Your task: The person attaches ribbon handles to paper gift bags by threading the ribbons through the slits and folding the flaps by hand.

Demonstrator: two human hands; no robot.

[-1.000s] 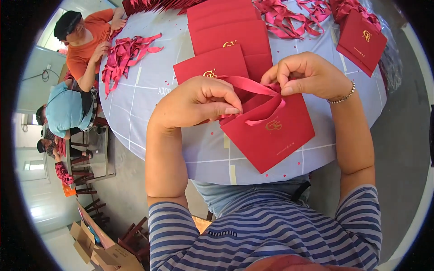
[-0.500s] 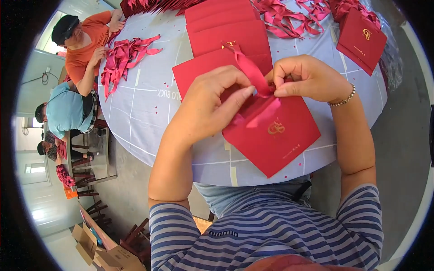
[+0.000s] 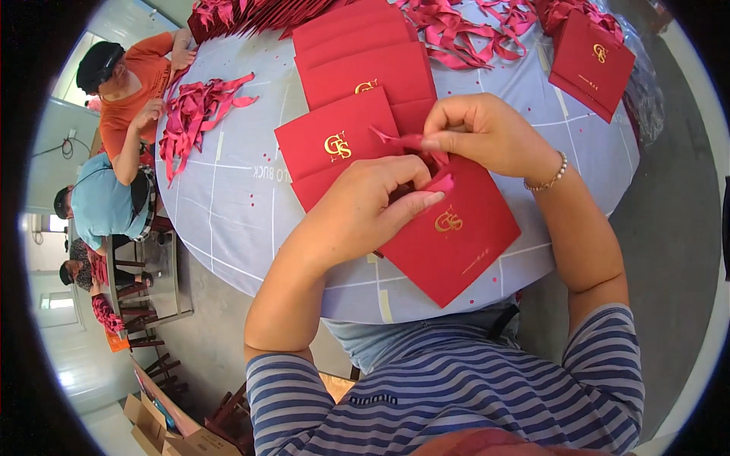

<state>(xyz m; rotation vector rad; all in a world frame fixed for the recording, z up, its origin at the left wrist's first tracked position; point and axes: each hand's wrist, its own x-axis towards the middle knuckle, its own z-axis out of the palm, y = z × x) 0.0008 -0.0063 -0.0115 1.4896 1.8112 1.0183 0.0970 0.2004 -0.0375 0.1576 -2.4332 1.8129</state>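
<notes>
A flat red paper bag (image 3: 464,247) with a gold monogram lies tilted at the table's near edge, in front of me. At its upper edge, my left hand (image 3: 372,201) is closed, thumb and fingers pinching a dark pink ribbon (image 3: 439,183) against the bag. My right hand (image 3: 487,137) is closed too, its thumb and forefinger gripping the ribbon just above, with a loose end sticking out to the left. Curled fingers hide where the ribbon meets the bag. Just beyond my left hand lies another red bag (image 3: 312,144), partly under the one I handle.
Overlapping red bags (image 3: 365,57) stretch toward the far side. Loose ribbons (image 3: 464,34) lie beyond them, with another ribbon pile (image 3: 198,114) at left. More bags (image 3: 589,68) sit at far right. A co-worker in orange (image 3: 141,83) sits at the table's left.
The long ribbon loop standing up between my hands has come down, leaving a short end. My left hand has moved right and closed in at the bag's edge; the view has shifted slightly.
</notes>
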